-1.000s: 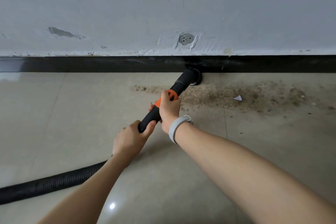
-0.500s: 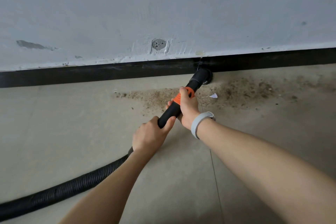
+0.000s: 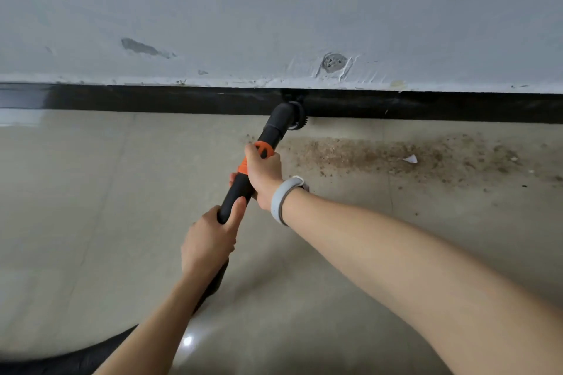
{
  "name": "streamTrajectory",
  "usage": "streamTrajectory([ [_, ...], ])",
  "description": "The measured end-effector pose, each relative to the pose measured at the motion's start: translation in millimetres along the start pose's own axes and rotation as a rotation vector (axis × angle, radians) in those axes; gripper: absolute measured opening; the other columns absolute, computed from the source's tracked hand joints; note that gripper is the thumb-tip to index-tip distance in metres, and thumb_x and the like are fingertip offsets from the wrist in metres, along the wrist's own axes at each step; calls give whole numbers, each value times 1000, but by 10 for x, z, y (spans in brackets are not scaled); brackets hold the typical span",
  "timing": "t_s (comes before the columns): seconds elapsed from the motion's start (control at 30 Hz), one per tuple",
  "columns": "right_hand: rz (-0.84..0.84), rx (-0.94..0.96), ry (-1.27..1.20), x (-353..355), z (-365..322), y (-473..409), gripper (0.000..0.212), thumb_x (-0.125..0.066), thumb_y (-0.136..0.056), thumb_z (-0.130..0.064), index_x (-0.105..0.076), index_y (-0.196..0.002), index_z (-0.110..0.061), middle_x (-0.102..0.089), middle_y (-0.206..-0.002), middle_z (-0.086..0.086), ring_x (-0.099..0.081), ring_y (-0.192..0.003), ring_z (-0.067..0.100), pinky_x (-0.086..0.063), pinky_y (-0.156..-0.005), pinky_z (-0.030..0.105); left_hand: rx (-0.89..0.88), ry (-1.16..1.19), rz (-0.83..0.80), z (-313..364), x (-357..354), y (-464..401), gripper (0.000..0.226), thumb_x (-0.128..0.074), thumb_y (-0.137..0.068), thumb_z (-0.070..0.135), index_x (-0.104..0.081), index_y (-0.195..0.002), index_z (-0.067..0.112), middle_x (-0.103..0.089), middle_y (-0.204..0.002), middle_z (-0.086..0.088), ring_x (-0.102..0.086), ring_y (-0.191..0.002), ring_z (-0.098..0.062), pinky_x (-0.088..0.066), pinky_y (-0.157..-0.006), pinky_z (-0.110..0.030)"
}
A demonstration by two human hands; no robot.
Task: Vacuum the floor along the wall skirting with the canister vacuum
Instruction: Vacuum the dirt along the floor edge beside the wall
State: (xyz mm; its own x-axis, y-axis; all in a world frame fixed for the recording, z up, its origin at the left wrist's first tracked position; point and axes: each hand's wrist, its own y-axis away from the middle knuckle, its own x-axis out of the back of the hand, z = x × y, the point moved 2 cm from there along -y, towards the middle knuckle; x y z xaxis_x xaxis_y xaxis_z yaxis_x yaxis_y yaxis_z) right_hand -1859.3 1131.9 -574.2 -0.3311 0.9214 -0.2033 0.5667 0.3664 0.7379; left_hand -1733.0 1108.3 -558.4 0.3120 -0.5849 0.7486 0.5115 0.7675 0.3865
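Vacuum wand, black plastic tube with orange collar [image 3: 243,183]: right hand [image 3: 264,172] grips the collar, fingers curled round it; left hand [image 3: 210,242] grips the tube just behind, fingers likewise wrapped. Round black brush nozzle [image 3: 291,116]: ahead of the right fingers, touching the glossy black skirting [image 3: 152,99] where it meets the beige tiled floor [image 3: 91,192]. Change: half a second back the nozzle stood further along the brown dust band [image 3: 380,155]; it now sits at the band's left end. Judgement: most dust remains, so the pass must run rightward again. White paper scrap [image 3: 410,159]: well right of the fingers. Black ribbed hose [image 3: 61,361]: trailing behind the left hand.
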Motion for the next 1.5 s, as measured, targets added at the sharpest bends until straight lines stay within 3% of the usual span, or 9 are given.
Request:
streamTrajectory([
  [0.27,-126,-59,87,-936,249,91,56,-54,-81,-39,-38,-126,-9,-58,-81,9,-64,-92,34,-50,-92,52,132,50,109,-454,608,-67,56,-42,-90,59,-57,-74,7,-65,-60,-8,-65,-54,-21,-52,-66,-37],
  [0.37,-160,-117,116,-1126,408,138,51,-51,-76,-46,-38,-112,-13,-59,-82,9,-66,-88,34,-51,-88,47,175,51,89,-620,752,-42,56,-43,-88,60,-57,-70,9,-65,-57,-8,-64,-52,-23,-55,-68,-41],
  [0.53,-128,-121,236,-1314,565,117,66,-46,-68,-53,-38,-118,-11,-65,-88,9,-66,-89,32,-51,-90,47,230,104,60,-774,843,-45,58,-45,-87,62,-55,-68,8,-63,-53,-8,-63,-50,-26,-57,-69,-47],
  [0.67,-51,-116,295,-1240,492,107,51,-48,-79,-47,-38,-112,-10,-61,-79,5,-66,-83,28,-52,-88,44,233,131,6,-718,816,-95,54,-44,-89,58,-50,-68,9,-60,-51,-7,-59,-47,-24,-55,-69,-43],
  [0.87,18,-135,328,-969,379,36,53,-48,-91,-42,-36,-130,-8,-47,-100,7,-48,-90,25,-47,-95,44,205,144,-48,-601,701,-108,53,-44,-90,57,-48,-66,9,-59,-50,-7,-59,-46,-24,-54,-67,-40],
  [1.07,-4,-156,269,-908,363,108,53,-48,-80,-46,-39,-119,-12,-62,-83,6,-67,-81,27,-52,-88,43,173,137,-76,-503,615,-96,56,-43,-90,56,-49,-65,7,-59,-49,-7,-59,-45,-23,-52,-65,-36],
  [1.17,34,-147,287,-798,277,153,56,-47,-82,-49,-37,-122,-10,-62,-89,6,-65,-84,26,-50,-90,42,161,115,-92,-460,574,-97,57,-42,-91,55,-50,-64,6,-59,-48,-6,-58,-43,-21,-49,-60,-31],
  [1.27,35,-147,247,-643,242,97,43,-46,-93,-41,-35,-122,-11,-50,-73,2,-57,-69,18,-47,-89,33,146,110,-109,-406,517,-92,56,-41,-91,55,-50,-63,7,-59,-46,-4,-58,-43,-20,-49,-61,-31],
  [1.5,51,-145,188,-443,207,121,49,-47,-91,-43,-34,-125,-10,-54,-70,0,-66,-95,29,-50,-93,43,123,121,-150,-302,343,-60,52,-44,-92,54,-48,-66,9,-57,-48,-4,-57,-44,-21,-52,-63,-35],
])
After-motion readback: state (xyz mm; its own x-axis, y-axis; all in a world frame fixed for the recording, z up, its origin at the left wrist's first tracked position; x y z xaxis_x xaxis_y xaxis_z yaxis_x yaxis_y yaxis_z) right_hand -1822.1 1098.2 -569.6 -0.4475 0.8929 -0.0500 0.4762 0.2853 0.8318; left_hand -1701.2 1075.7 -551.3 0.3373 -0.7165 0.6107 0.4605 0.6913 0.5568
